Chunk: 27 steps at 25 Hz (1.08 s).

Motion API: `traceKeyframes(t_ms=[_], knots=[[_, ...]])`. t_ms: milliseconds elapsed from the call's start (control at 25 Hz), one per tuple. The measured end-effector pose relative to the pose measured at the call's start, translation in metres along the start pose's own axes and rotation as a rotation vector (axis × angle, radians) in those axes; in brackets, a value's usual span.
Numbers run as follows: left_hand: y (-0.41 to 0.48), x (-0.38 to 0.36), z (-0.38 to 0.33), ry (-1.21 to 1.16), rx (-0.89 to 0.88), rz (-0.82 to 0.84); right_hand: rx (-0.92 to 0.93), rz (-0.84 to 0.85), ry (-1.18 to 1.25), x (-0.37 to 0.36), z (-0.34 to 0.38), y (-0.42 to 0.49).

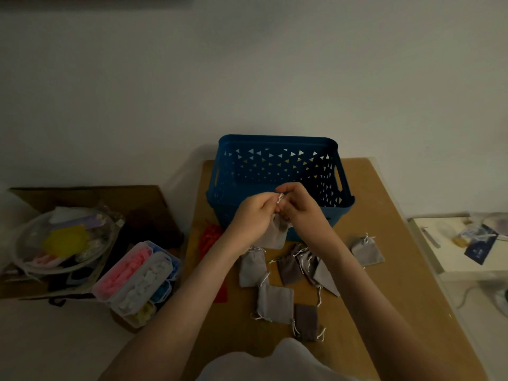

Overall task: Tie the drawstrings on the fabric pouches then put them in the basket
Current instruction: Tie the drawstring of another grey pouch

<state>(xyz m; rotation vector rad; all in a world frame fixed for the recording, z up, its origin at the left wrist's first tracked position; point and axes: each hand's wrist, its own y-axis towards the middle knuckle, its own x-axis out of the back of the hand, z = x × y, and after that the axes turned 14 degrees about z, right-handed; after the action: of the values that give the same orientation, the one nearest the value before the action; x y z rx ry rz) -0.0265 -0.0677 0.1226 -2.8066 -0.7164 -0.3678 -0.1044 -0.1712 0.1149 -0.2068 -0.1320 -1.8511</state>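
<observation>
A grey fabric pouch [275, 235] hangs in front of the blue plastic basket [277, 149], held by its white drawstrings [279, 199]. My left hand [254, 213] and my right hand [298, 206] meet above it, both pinching the strings. Several more grey pouches lie on the brown table below my forearms: a light one [251, 268], a darker one [288, 269], a light one [275, 302] and a dark one [306, 321] nearer me. One pouch [367, 251] with gathered strings lies apart on the right. The basket's inside looks empty.
A red pouch or cloth [209, 239] lies on the table's left edge. Left of the table stand a clear compartment box [137, 281] with coloured bits and a round clear bowl [63, 240] of items on a cardboard box. A pale surface with clutter [467, 240] is at the right.
</observation>
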Motion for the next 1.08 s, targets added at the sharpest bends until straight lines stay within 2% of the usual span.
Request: traceKeyframes(t_ms=[200, 320, 400, 680, 880, 960, 1080], knots=[[-0.005, 0.000, -0.003, 0.191, -0.059, 0.056, -0.003, -0.113, 0.007, -0.002, -0.002, -0.001], [-0.002, -0.003, -0.001, 0.206, -0.068, -0.134, 0.041, -0.159, -0.035, -0.006, 0.000, -0.002], [0.001, -0.005, -0.001, 0.192, -0.037, -0.196, 0.071, -0.167, -0.060, -0.007, 0.002, -0.001], [0.004, -0.006, -0.001, -0.015, 0.084, -0.211, 0.027, -0.106, -0.064, -0.006, -0.005, -0.003], [0.005, 0.008, -0.002, -0.319, 0.166, 0.035, 0.093, -0.064, -0.209, 0.003, -0.003, -0.003], [0.007, 0.012, -0.001, -0.287, 0.126, 0.035, 0.007, -0.069, -0.206, 0.005, 0.001, 0.001], [0.007, 0.011, 0.004, -0.101, 0.021, -0.065, -0.125, 0.044, -0.133, 0.005, 0.002, 0.004]])
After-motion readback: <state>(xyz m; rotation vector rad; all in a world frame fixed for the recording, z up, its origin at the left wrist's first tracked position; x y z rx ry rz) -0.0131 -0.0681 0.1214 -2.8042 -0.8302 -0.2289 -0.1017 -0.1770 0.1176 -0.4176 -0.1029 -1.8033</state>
